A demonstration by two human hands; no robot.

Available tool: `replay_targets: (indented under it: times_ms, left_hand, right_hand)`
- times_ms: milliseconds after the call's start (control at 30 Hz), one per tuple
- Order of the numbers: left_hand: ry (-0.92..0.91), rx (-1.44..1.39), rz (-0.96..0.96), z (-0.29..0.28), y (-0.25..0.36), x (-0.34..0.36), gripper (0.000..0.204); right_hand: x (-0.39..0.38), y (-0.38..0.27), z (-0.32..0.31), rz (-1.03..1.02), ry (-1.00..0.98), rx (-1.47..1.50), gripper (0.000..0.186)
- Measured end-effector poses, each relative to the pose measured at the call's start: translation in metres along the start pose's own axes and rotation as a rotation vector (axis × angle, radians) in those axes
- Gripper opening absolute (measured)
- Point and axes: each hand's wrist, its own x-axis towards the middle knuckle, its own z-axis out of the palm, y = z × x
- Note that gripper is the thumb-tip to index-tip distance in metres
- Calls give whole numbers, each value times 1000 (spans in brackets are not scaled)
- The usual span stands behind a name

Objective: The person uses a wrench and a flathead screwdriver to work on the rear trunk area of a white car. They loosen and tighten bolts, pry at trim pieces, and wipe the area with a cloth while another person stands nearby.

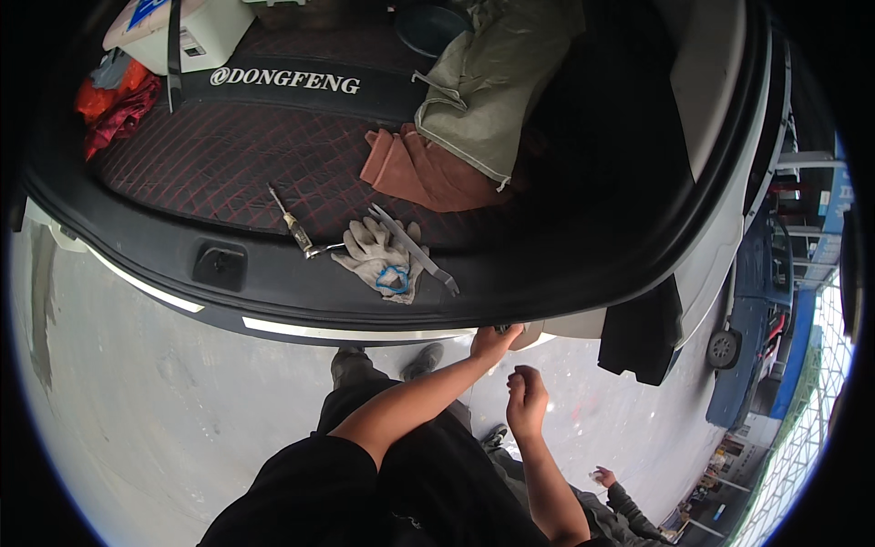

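The left hand (pixel 493 343) grips the black rear bumper's underside edge (pixel 428 321), lying just far of it, while the clenched, empty right hand (pixel 526 398) hovers nearer.

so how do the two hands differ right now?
The left hand reaches up and touches the underside of the rear bumper edge; the right hand hangs lower, touching nothing. The left is pressed to the edge, while the right is curled into a loose fist. Both are bare, with bare forearms.
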Motion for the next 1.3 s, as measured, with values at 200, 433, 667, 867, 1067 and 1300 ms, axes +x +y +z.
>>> replay_targets:
  times_ms: [200,433,667,867,1067,1300]
  left_hand:
    - [-77,-161,-101,14,-2,-4,73]
    - [-54,41,-232,4,-20,23,66]
    - [-104,74,-316,6,7,8,69]
    - [-140,40,-378,-1,2,14,70]
    - [-159,61,-403,-5,5,12,71]
    - [-191,-35,-526,-18,13,0,72]
  right_hand:
    - [-257,247,41,536,-314,90,28]
    - [-293,153,68,979,-516,227,26]
    - [-303,120,83,1027,-556,371,26]
    - [-306,119,90,1011,-578,459,26]
    - [-303,116,94,1005,-610,515,25]
    - [-302,122,89,982,-659,538,25]
